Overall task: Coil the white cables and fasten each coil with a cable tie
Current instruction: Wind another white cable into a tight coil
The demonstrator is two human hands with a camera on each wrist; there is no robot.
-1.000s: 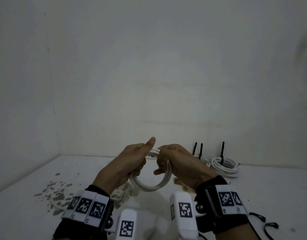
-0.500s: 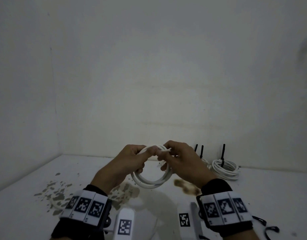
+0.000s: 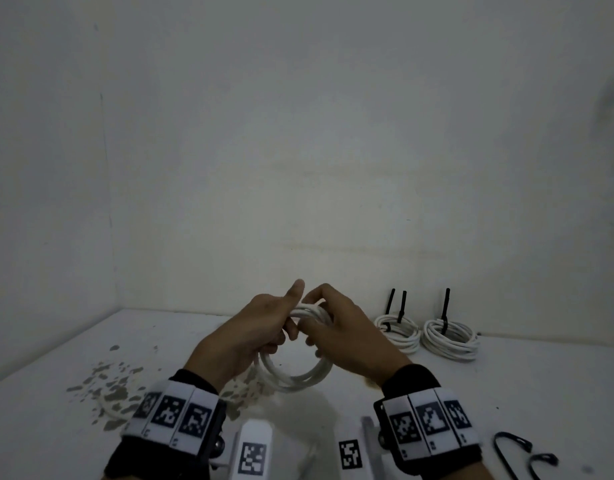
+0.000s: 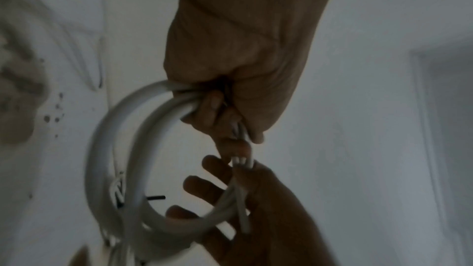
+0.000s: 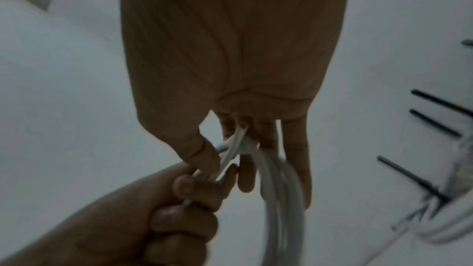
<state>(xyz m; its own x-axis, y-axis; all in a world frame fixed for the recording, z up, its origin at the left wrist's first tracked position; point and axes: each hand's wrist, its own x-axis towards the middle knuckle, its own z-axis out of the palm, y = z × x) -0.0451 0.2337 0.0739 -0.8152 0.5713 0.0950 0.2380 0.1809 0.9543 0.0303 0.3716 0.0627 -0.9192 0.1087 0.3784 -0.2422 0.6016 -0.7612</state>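
Toward the counter's (image 3: 73, 348) left edge, grey flaking patches (image 3: 104, 382) mark the white surface, and a loose loop of white cable (image 3: 106, 410) lies among them, partly hidden behind the left wrist band (image 3: 173, 419).

Above the counter's near middle, the left hand (image 3: 253, 327) holds the white cable coil (image 3: 295, 375) up off the surface. Its grip is closed round the top of the coil, fingers curled over the bundled strands and thumb pointing up. In the left wrist view the coil (image 4: 117, 159) hangs from that fist as a round loop of several turns.

Touching it from the right, the right hand (image 3: 343, 330) meets the coil at the same top section. Its grip is narrow: thumb and a bent finger pinch thin white strands (image 5: 230, 155) where they cross, while the other fingers (image 5: 297, 161) lie fairly straight along the turns of the coil.

Near the counter's far edge, right of the hands, two finished coils (image 3: 399, 330) (image 3: 451, 339) lie side by side, each bound with black cable ties (image 3: 445, 310) whose tails stand upright.

At the counter's near right corner, loose black cable ties (image 3: 513, 441) lie curved on the surface, beside the right wrist band (image 3: 430, 424).
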